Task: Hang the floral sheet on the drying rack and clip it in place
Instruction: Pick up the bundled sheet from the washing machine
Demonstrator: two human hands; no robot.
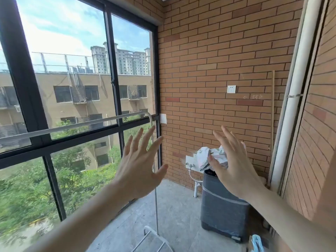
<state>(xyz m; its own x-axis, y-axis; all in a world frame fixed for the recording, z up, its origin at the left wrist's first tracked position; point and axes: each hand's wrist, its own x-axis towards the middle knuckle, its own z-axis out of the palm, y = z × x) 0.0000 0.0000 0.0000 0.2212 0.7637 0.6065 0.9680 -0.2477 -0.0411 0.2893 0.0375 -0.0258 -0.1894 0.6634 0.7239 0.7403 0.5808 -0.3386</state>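
Left hand (pixel 140 165) and right hand (pixel 234 166) both raised with fingers spread, grasping nothing, crumpled floral sheet (pixel 211 157) just beyond right hand, seemingly atop dark washing machine (pixel 221 210), white drying rack (pixel 72 127) rail beyond left hand

Rough matt brick wall (pixel 227 70) — crumpled cloth floral sheet (pixel 209 157).

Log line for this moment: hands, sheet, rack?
left hand: open, empty | right hand: open, empty | floral sheet: bunched on washer | drying rack: bare
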